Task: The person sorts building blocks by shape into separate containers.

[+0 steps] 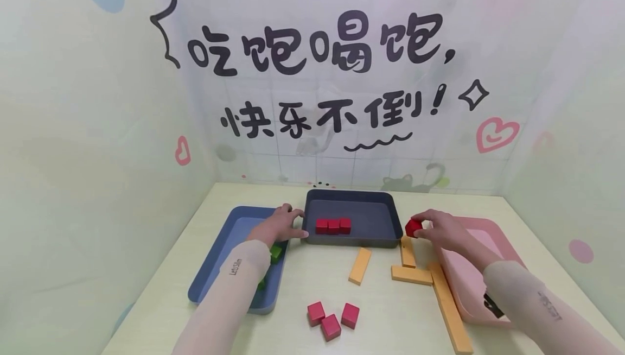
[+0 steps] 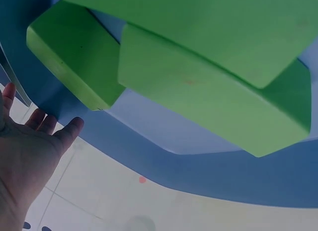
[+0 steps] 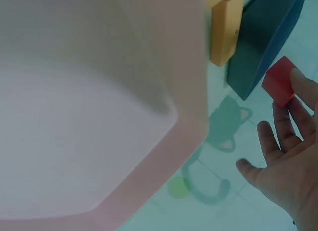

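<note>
My right hand (image 1: 445, 230) pinches a red cube (image 1: 413, 228) between thumb and fingers, just right of the dark grey tray (image 1: 363, 209). The right wrist view shows that cube (image 3: 279, 82) at the fingertips, the other fingers spread below it. My left hand (image 1: 278, 226) reaches over the blue tray's (image 1: 215, 254) right rim, thumb and fingertips right at the grey tray's left side, nothing in its grasp. Three red cubes (image 1: 333, 226) stand in a row inside the grey tray. Green blocks (image 2: 198, 87) lie in the blue tray, partly hidden by my left arm in the head view.
Three loose red cubes (image 1: 331, 327) sit at the front of the table. One yellow plank (image 1: 359, 266) lies alone; several others, such as the long plank (image 1: 450, 309), run along the pink tray (image 1: 480, 284) at right. A printed wall (image 1: 312, 170) stands behind.
</note>
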`<action>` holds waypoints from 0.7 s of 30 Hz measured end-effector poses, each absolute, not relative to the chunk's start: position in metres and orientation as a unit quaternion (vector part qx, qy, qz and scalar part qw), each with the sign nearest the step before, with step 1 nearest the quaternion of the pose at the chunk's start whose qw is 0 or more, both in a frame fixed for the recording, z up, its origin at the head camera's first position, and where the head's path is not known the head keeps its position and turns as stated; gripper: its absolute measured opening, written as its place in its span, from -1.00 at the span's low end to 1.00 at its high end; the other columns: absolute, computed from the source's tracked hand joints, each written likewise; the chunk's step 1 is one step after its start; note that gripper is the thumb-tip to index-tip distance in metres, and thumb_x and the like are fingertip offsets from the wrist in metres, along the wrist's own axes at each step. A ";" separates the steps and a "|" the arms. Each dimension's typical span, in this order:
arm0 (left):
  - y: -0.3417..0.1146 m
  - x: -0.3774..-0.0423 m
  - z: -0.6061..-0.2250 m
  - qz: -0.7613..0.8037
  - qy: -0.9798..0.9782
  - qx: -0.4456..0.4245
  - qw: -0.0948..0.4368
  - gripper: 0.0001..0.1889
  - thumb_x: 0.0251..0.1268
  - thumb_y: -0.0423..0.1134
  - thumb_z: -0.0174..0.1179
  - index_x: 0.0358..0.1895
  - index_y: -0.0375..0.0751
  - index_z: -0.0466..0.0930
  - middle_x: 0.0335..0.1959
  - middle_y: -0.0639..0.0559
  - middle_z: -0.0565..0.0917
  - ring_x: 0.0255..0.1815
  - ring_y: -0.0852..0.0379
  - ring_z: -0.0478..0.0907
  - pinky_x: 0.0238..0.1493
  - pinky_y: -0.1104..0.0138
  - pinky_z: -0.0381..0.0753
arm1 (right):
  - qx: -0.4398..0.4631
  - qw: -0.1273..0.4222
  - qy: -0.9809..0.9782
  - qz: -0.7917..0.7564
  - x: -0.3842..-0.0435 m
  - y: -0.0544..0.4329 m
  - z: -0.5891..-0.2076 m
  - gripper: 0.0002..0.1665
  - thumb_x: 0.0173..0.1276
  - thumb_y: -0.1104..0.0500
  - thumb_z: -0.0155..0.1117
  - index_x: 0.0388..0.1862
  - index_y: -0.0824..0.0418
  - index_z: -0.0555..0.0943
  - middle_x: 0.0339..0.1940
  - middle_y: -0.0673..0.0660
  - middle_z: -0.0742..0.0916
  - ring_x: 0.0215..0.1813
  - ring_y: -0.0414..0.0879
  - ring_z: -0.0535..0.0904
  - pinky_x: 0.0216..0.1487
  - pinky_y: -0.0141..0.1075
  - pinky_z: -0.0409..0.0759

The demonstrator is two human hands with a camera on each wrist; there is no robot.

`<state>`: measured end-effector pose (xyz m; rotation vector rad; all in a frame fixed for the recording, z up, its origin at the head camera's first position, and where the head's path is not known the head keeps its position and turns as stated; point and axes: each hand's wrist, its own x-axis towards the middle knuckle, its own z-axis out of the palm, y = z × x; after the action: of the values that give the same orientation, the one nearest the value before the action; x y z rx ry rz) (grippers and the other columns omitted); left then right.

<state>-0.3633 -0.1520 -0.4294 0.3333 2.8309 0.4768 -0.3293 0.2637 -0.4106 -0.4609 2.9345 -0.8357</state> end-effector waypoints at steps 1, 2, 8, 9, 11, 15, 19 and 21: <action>-0.152 -0.363 -0.430 0.165 0.972 0.114 0.125 -0.36 0.28 0.13 0.31 0.38 0.06 0.41 0.42 -0.24 0.21 0.37 -0.18 0.25 0.23 -0.12 0.42 | -0.147 0.032 0.949 -0.278 -0.330 0.261 -0.409 -0.54 0.32 0.19 0.39 0.15 0.36 0.61 0.02 0.32 0.67 -0.02 0.18 0.52 -0.05 0.03 0.59; -0.152 -0.363 -0.430 0.164 0.972 0.113 0.125 -0.36 0.28 0.13 0.31 0.38 0.07 0.41 0.43 -0.24 0.21 0.37 -0.18 0.25 0.23 -0.12 0.42 | -0.147 0.036 0.947 -0.285 -0.331 0.258 -0.407 -0.53 0.32 0.18 0.39 0.15 0.36 0.61 0.03 0.31 0.67 -0.01 0.18 0.52 -0.05 0.02 0.58; -0.152 -0.363 -0.432 0.164 0.973 0.112 0.122 -0.35 0.27 0.15 0.32 0.38 0.09 0.41 0.45 -0.24 0.19 0.40 -0.18 0.22 0.25 -0.12 0.41 | -0.160 0.035 0.942 -0.293 -0.338 0.238 -0.401 -0.54 0.31 0.14 0.41 0.12 0.35 0.64 -0.01 0.25 0.70 0.06 0.23 0.53 0.01 0.04 0.55; -0.152 -0.363 -0.432 0.164 0.973 0.111 0.121 -0.35 0.26 0.15 0.32 0.38 0.09 0.41 0.44 -0.24 0.19 0.40 -0.18 0.22 0.25 -0.12 0.41 | -0.162 0.033 0.942 -0.291 -0.340 0.235 -0.401 -0.54 0.31 0.14 0.41 0.11 0.35 0.64 -0.01 0.25 0.70 0.05 0.22 0.54 0.01 0.04 0.55; -0.152 -0.363 -0.432 0.165 0.973 0.111 0.120 -0.35 0.26 0.15 0.32 0.38 0.09 0.41 0.45 -0.24 0.19 0.40 -0.18 0.22 0.25 -0.13 0.41 | -0.164 0.028 0.943 -0.290 -0.344 0.230 -0.399 -0.54 0.31 0.12 0.40 0.11 0.35 0.64 -0.01 0.25 0.70 0.03 0.20 0.54 -0.01 0.02 0.56; -0.152 -0.364 -0.432 0.163 0.973 0.108 0.120 -0.35 0.26 0.15 0.32 0.38 0.09 0.41 0.45 -0.24 0.18 0.41 -0.19 0.20 0.26 -0.13 0.40 | -0.160 0.022 0.943 -0.289 -0.354 0.221 -0.397 -0.54 0.32 0.11 0.39 0.11 0.35 0.64 -0.02 0.26 0.71 -0.02 0.15 0.55 -0.03 -0.01 0.55; -0.153 -0.364 -0.432 0.163 0.973 0.108 0.122 -0.35 0.26 0.15 0.32 0.39 0.09 0.40 0.46 -0.25 0.18 0.42 -0.19 0.19 0.27 -0.14 0.39 | -0.155 0.019 0.945 -0.286 -0.365 0.213 -0.397 -0.56 0.33 0.12 0.36 0.11 0.33 0.65 -0.02 0.26 0.72 -0.04 0.11 0.57 -0.04 -0.04 0.56; -0.153 -0.364 -0.432 0.163 0.973 0.108 0.123 -0.35 0.27 0.15 0.32 0.39 0.09 0.40 0.46 -0.25 0.17 0.43 -0.20 0.18 0.27 -0.14 0.39 | -0.150 0.018 0.946 -0.286 -0.370 0.209 -0.399 -0.57 0.33 0.12 0.36 0.11 0.33 0.65 -0.02 0.27 0.72 -0.04 0.12 0.57 -0.03 -0.03 0.57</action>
<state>-0.3638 -0.1530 -0.4319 0.3140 2.8380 0.4763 -0.3697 0.2092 -0.3988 -0.4674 2.9397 -0.8876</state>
